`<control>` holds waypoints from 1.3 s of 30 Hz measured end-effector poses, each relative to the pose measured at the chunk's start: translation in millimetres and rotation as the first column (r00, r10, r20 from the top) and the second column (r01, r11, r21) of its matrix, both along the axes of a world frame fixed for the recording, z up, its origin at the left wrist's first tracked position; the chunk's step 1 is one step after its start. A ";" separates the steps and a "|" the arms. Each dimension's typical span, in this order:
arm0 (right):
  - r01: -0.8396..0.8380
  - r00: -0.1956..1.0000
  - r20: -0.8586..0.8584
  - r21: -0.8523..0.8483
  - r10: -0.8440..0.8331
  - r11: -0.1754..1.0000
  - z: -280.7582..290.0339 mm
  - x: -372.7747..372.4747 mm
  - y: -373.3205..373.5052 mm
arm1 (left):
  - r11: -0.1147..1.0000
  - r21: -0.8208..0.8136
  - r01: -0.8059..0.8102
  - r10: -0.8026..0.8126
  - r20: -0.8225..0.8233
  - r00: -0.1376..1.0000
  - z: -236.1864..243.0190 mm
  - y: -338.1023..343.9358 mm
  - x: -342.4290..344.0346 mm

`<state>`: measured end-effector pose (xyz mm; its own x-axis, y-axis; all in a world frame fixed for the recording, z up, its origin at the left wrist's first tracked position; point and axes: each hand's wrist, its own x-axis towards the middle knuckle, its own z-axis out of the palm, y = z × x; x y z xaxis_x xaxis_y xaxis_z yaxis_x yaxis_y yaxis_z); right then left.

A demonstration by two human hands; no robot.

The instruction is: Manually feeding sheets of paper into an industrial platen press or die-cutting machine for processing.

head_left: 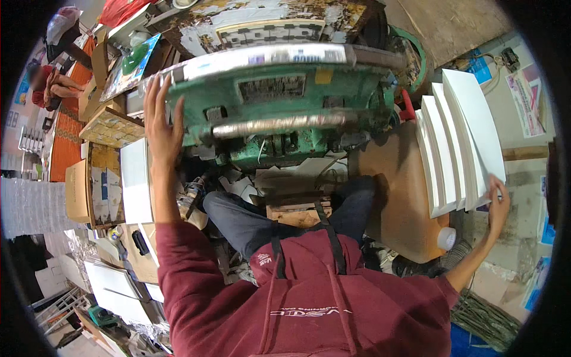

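Note:
In front of me stands a green press-like machine with a worn plate and a pale bar along its top edge. My left hand lies against the machine's left end, fingers stretched out and the thumb apart. To my right, white sheets stand in several thick stacks on a brown board. At the near corner of the rightmost stack, my right hand has its fingers closed on the edge of a white sheet. Part of the fingers is hidden by the sheet.
More white sheets lie on a stand at my left, beside cardboard boxes. A white round cap sits by the brown board's near edge. Scraps of paper lie under the machine. Another person sits at the far left.

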<state>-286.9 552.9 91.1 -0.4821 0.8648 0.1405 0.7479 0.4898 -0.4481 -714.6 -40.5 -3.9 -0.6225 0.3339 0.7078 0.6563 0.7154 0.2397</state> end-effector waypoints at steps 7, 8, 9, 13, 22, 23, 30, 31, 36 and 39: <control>-0.209 0.804 -0.440 0.422 0.400 0.882 33.9 -60.1 -54.2 | 0.909 -0.087 0.408 -0.203 0.763 0.614 -32.9 71.8 -60.9; -0.298 0.795 -0.395 0.407 0.461 0.863 38.0 -71.4 -62.2 | 0.836 -0.308 0.454 0.003 0.830 0.558 -44.2 73.4 -59.8; -0.294 0.802 -0.385 0.413 0.458 0.862 34.9 -86.2 -69.3 | 0.741 -0.423 0.522 0.097 0.836 0.540 -57.5 75.3 -49.4; -0.669 0.652 -0.468 0.017 0.597 0.743 -30.9 -150.6 -95.4 | 0.762 -0.450 0.465 0.042 0.751 0.658 -82.9 46.0 42.1; -0.927 0.279 -0.138 -0.296 0.950 0.229 -191.6 -277.3 -143.7 | 0.846 -0.454 0.279 0.010 0.536 0.844 -34.3 -38.6 200.7; -0.931 0.271 -0.132 -0.288 0.953 0.225 -194.0 -288.7 -144.7 | 0.866 -0.455 0.205 0.040 0.474 0.880 -26.3 -52.4 202.4; -0.921 0.322 -0.176 -0.287 0.930 0.264 -148.3 -352.9 -135.7 | 0.773 -0.303 -0.557 0.606 0.097 0.789 6.3 -165.2 198.6; -0.919 0.356 -0.226 -0.258 0.907 0.296 -128.6 -355.3 -132.8 | 0.653 -0.337 -0.678 0.714 -0.023 0.699 -7.8 -181.6 192.5; -0.814 0.519 -0.104 0.241 0.848 0.528 -34.1 -281.5 -110.0 | 0.455 -0.375 -0.807 0.871 -0.002 0.492 -139.3 -281.4 134.7; -0.532 0.796 -0.033 0.436 0.604 0.726 -3.2 -220.5 -71.5 | 0.558 -0.452 -0.695 0.828 0.246 0.505 -227.6 -317.2 108.4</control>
<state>-507.4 481.4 87.9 -0.8038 0.2899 0.5195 0.2063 0.9549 -0.2136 -606.1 -357.7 -231.5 -0.9085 -0.2879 0.3028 -0.2888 0.9564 0.0431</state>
